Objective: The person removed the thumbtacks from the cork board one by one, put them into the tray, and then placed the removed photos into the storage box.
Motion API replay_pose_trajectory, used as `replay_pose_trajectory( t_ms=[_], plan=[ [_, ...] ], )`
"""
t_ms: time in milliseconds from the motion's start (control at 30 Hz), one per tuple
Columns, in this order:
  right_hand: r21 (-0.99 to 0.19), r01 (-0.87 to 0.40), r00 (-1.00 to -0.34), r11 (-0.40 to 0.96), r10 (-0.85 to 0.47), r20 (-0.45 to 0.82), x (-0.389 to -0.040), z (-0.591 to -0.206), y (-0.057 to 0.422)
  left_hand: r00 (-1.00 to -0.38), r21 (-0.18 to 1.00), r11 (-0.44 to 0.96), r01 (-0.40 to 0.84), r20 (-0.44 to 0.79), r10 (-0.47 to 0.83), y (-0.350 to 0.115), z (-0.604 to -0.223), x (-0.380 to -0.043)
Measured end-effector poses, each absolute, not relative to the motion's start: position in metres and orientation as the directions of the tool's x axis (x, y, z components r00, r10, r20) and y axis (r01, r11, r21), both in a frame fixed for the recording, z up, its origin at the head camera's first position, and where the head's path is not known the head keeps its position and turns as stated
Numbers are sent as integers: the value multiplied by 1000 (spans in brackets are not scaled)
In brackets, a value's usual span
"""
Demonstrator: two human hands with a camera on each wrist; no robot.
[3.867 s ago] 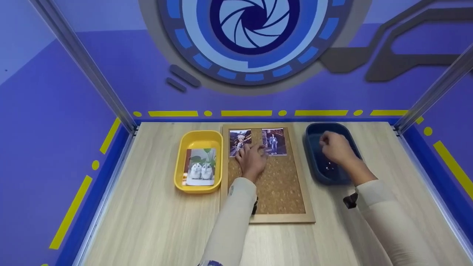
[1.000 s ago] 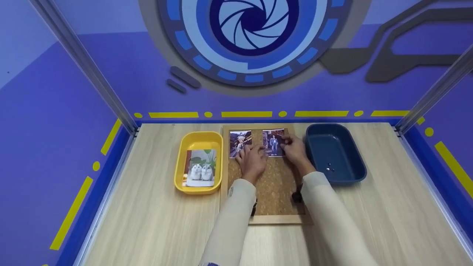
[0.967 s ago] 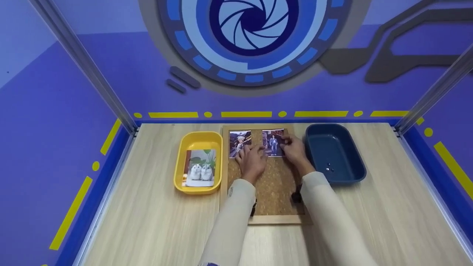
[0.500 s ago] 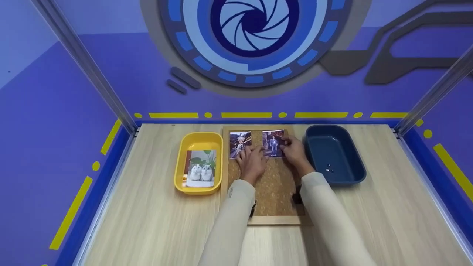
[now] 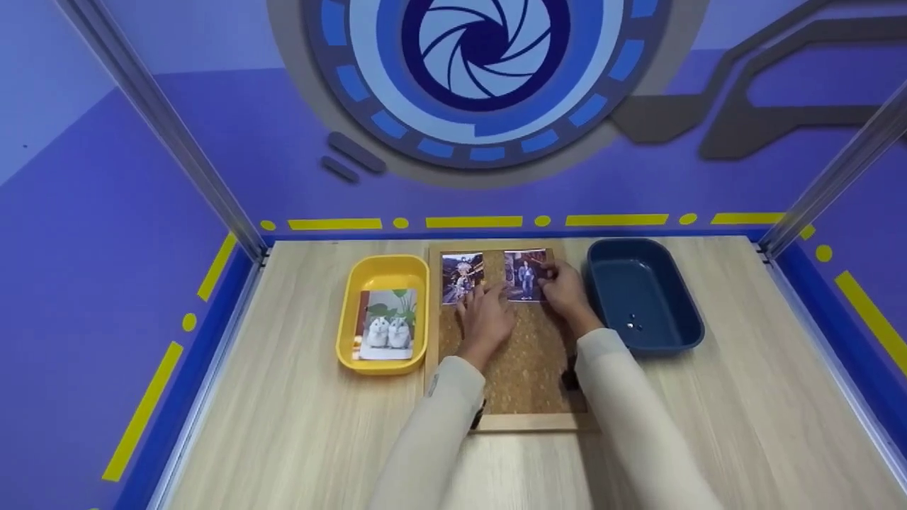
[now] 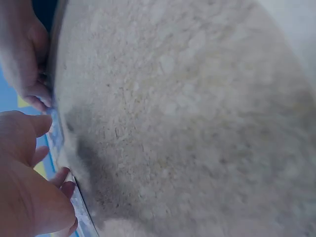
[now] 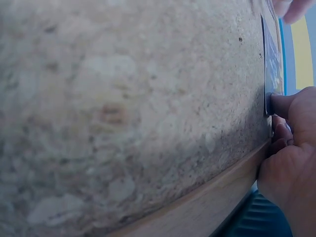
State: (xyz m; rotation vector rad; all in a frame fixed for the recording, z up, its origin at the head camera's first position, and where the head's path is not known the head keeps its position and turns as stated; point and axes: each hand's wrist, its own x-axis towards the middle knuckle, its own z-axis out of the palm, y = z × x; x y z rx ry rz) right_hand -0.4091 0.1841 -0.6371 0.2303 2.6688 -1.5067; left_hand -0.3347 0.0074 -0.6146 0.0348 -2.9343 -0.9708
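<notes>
On the left of the pale wood table sits a yellow tray. In its near half lies a hamster picture, face up, with 2 white animals side by side under green leaves.

Just right of the tray, a wood-framed cork board lies on the table, with 2 photos along its far end. The left photo shows a figure in a dark street scene. The left hand rests over the near right corner of this photo, fingers spread, fairly straight and grasping nothing, reaching towards the near left part of the right photo. That one shows a standing person in blue. Any print on the photos is too small to read.

The right hand is at the right photo's right edge, fingers bent; in the right wrist view its thumb touches the photo's corner. Whether something is pinched there I cannot tell. Both arms wear light sleeves.

Right of the board, a dark blue tray holds about 3 tiny shiny pieces in its near half. On the far wall, a round emblem sits above yellow dashes.
</notes>
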Motion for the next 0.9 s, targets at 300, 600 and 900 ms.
replay_pose_trajectory(
  t_ms=[300, 600, 900],
  plan=[
    [-835, 136, -990, 532, 92, -103, -410, -636, 183, -978, 664, 743, 91, 200, -59, -44, -592, -301],
    [-843, 150, -989, 517, 72, -132, -407, -638, 177, -848, 518, 814, 261, 526, -64, -144, -604, -254],
    [-843, 159, -987, 514, 83, -136, -409, -639, 185, -926, 705, 709, 14, 277, -258, -188, -627, -228]
  ],
)
